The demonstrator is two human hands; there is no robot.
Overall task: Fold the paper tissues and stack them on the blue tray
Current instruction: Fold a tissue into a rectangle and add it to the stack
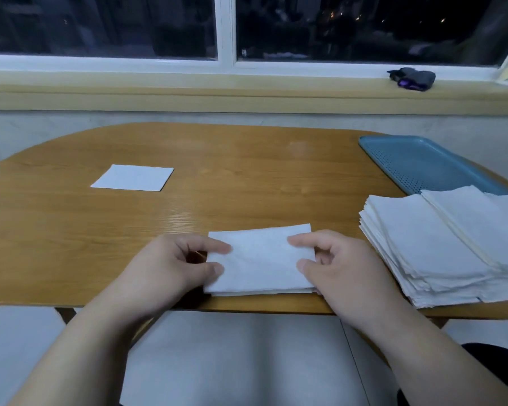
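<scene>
Pinching a folded tissue (261, 259) at both short ends, a person works at the near edge of a wooden table (247, 177) beneath a dark window. The left hand (170, 265) grips the tissue's left end, thumb and forefinger pressed on top and the other fingers curled under the palm. The right hand (335, 268) holds the opposite end in the same way, thumb and forefinger on the paper and the remaining fingers curled at its edge. The tissue lies flat as a white rectangle, its layered edges showing along the side nearest the person.

To the right sits a thick stack of tissues (440, 244), unfolded and slightly fanned. Its far edge reaches the near rim of the blue tray (417, 162), a perforated tray at the table's far right corner with no tissue on its visible part. A single square tissue (132, 177) lies flat on the far left of the table, well apart from the hands.

On the windowsill (188, 83) behind, a small dark object (412, 79) with a purple patch rests near the right end.
</scene>
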